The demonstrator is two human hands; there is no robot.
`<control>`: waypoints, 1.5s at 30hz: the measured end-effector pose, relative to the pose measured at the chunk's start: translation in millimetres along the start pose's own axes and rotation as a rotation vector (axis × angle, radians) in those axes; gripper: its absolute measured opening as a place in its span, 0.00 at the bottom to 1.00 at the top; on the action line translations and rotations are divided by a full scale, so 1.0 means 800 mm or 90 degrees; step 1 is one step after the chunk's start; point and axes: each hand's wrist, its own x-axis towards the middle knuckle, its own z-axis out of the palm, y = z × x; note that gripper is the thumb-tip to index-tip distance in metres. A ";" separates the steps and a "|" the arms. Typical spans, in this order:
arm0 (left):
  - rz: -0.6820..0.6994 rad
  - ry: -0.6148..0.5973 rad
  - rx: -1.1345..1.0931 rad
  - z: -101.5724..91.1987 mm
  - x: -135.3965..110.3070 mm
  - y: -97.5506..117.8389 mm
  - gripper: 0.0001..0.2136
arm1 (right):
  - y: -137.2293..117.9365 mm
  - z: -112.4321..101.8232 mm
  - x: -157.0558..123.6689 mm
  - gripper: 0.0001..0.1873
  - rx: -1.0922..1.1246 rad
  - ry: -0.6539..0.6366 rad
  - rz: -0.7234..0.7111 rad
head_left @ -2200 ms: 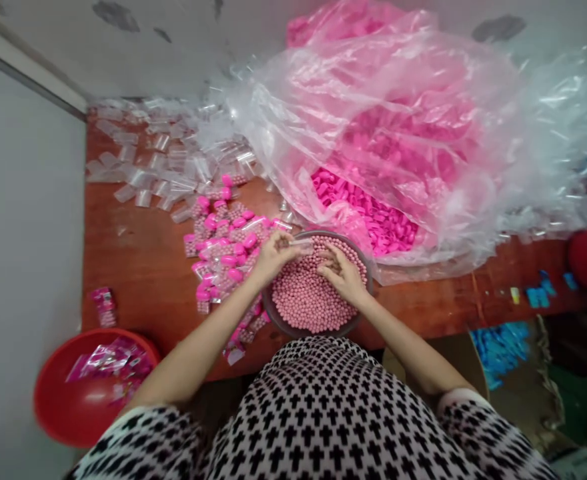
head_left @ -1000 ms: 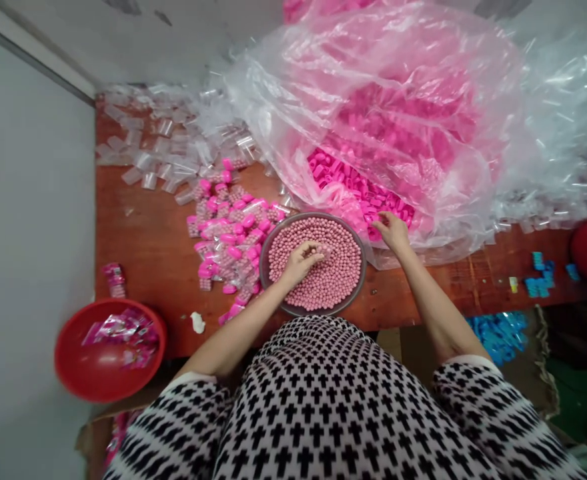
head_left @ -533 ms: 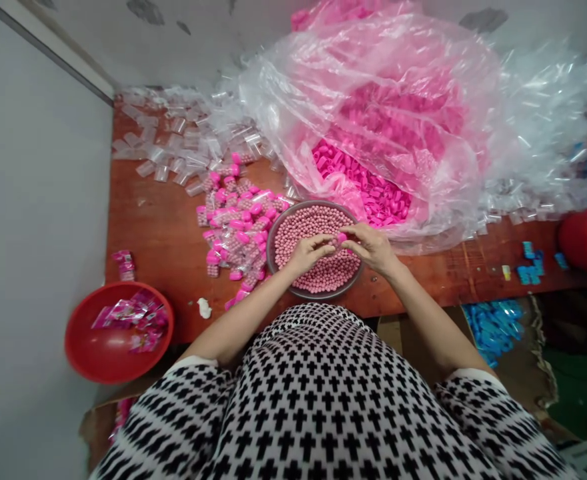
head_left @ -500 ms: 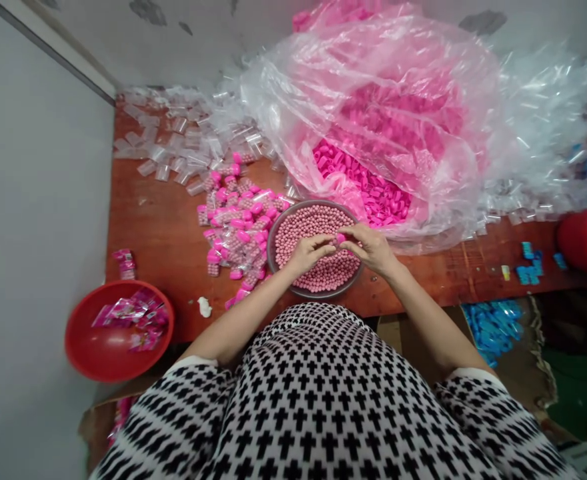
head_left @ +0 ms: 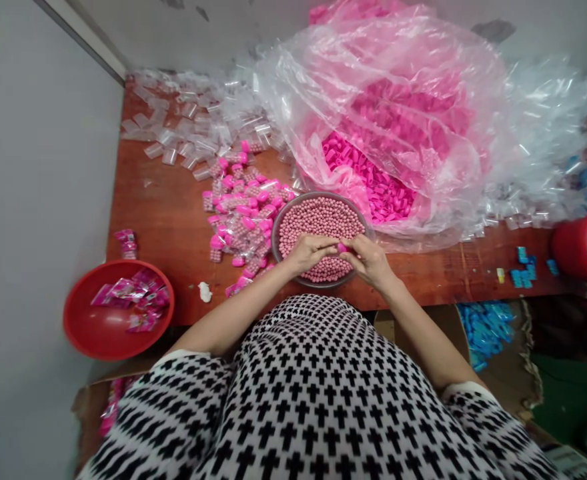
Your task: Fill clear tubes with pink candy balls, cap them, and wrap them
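Over a dark-rimmed bowl [head_left: 275, 250] of small pink balls [head_left: 318, 217], my two hands meet. My left hand [head_left: 311, 255] is closed, its fingers pinched around what seems to be a small clear container, mostly hidden by the fingers. A bright pink cap [head_left: 342, 247] shows between the hands, and my right hand [head_left: 368, 259] pinches it at the container's end. Left of the bowl lies a pile of filled clear containers with pink caps [head_left: 246, 223]. Beyond the bowl, a large clear plastic bag [head_left: 443, 180] holds many loose pink caps [head_left: 388, 197].
Empty clear containers [head_left: 188, 113] are scattered at the back left, with more [head_left: 548, 113] at the back right. A red basin [head_left: 108, 340] with pink packets stands at the left. Blue pieces [head_left: 523, 270] and a red bucket [head_left: 576, 247] are at the right.
My hands have closed in on each other, and the right fingers now press against the pink cap. The whole view has shifted slightly.
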 end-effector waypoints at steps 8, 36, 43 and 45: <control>-0.226 0.144 -0.421 0.028 -0.002 0.002 0.24 | 0.016 -0.013 0.000 0.23 0.583 0.034 0.343; -0.062 0.155 -0.079 -0.011 -0.013 -0.008 0.12 | -0.009 0.063 0.050 0.22 0.879 -0.118 0.598; -0.102 0.241 0.212 -0.151 -0.038 -0.009 0.11 | 0.006 0.079 0.075 0.25 0.782 -0.172 0.556; -0.127 0.271 0.357 -0.183 -0.023 -0.014 0.12 | 0.019 0.079 0.073 0.22 0.745 -0.147 0.578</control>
